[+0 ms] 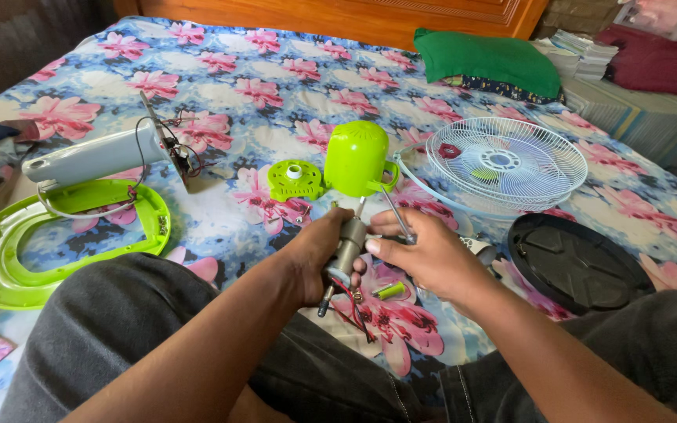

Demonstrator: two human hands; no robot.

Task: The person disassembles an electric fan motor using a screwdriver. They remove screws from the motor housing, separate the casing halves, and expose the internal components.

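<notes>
My left hand (pixel 313 254) grips a small grey fan motor (pixel 347 249) with a shaft at each end and red and black wires trailing below. My right hand (pixel 425 254) holds a thin metal screwdriver (pixel 396 213) and touches the motor's side with its thumb. Just beyond the hands lie a lime-green motor cover (pixel 356 159) and a round green vented plate (pixel 295 180). A small green cylinder (pixel 389 291) rests on the bedsheet under my hands.
A flowered bedsheet (pixel 260 94) covers the bed. A white wire fan guard (pixel 505 163) and a black round disc (pixel 576 262) lie to the right. A grey fan stand (pixel 95 157) with exposed wires and a green ring base (pixel 9 258) lie left. A green pillow (pixel 487 59) is far back.
</notes>
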